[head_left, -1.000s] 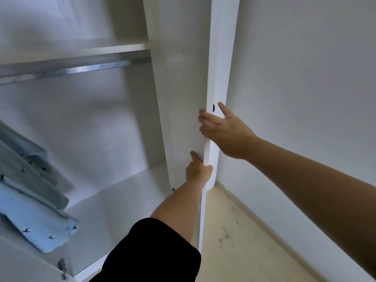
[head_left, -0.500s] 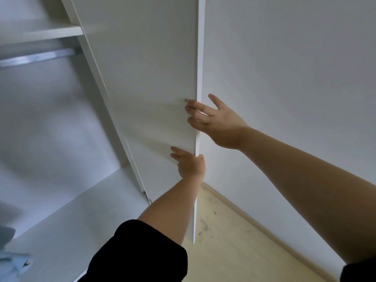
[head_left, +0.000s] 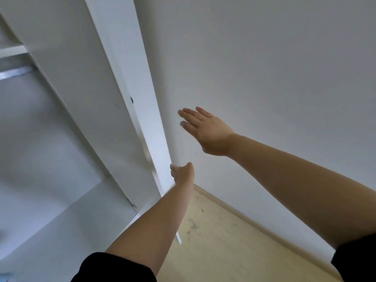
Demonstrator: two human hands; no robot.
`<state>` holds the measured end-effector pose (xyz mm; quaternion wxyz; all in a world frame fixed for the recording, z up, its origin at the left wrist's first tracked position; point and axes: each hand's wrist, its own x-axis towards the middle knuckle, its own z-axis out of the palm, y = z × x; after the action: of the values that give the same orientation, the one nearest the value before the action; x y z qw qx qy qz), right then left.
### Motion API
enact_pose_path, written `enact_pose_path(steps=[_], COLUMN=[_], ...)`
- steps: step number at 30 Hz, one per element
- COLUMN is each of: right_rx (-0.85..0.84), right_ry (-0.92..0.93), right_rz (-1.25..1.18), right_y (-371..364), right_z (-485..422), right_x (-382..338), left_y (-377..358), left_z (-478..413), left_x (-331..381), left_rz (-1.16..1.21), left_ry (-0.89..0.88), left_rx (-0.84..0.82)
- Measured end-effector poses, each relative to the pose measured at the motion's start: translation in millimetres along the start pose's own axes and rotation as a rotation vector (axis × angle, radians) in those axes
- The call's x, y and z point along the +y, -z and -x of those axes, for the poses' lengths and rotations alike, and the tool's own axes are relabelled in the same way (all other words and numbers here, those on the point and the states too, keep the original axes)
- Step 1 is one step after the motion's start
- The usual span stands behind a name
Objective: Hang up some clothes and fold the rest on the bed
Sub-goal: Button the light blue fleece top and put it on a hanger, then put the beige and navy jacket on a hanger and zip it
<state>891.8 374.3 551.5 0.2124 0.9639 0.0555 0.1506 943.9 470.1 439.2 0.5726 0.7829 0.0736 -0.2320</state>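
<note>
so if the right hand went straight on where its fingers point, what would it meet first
Probably the wardrobe door: the right hand aims straight fingers left at its outer face. Depth is unclear, so the wall behind could come first.

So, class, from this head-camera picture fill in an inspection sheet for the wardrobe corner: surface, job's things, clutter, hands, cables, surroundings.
Surface: wardrobe base, white and smooth.
Job's things: hanging rail under a shelf, top left; wardrobe door swung open toward the wall; pale blue sliver at the bottom-left corner, too small to identify.
Clutter: nothing seen.
Hands: left hand reaches the door's free edge, grip unclear; right hand has straight fingers, off the door, in front of the wall.
Cables: nothing seen.
Surroundings: white wall; pale wooden floor with dark scuffs; black sleeves at the bottom edge.
</note>
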Motion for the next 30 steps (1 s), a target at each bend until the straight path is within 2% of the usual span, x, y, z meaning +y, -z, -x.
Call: enact_pose_path(steps=[7, 14, 19, 21, 24, 30], right_rx=[-0.168, -0.272, -0.301, -0.275, -0.283, -0.423], right_ry=[-0.441, -0.801, -0.909, -0.982, -1.097, -1.347], right_rz=[-0.17, -0.162, -0.052, -0.011, 0.032, 0.042], right_y=[1, -6, -22, -30, -41, -41], right_z=[226, 438, 542, 577, 630, 752], right_x=[93, 149, 180, 194, 209, 214], left_y=[-154, -307, -390, -422, -472, -572], left_z=[134, 243, 279, 289, 308, 380], left_x=[-6, -42, -71, -81, -97, -126], left_rz=[-0.249, -0.554, -0.837, -0.944, -0.985, -1.089], left_ry=[-0.452, -0.839, -1.147, -1.351, -1.643, -1.934], left_rx=[-0.328, -0.602, -0.711, -0.722, -0.786, -0.951])
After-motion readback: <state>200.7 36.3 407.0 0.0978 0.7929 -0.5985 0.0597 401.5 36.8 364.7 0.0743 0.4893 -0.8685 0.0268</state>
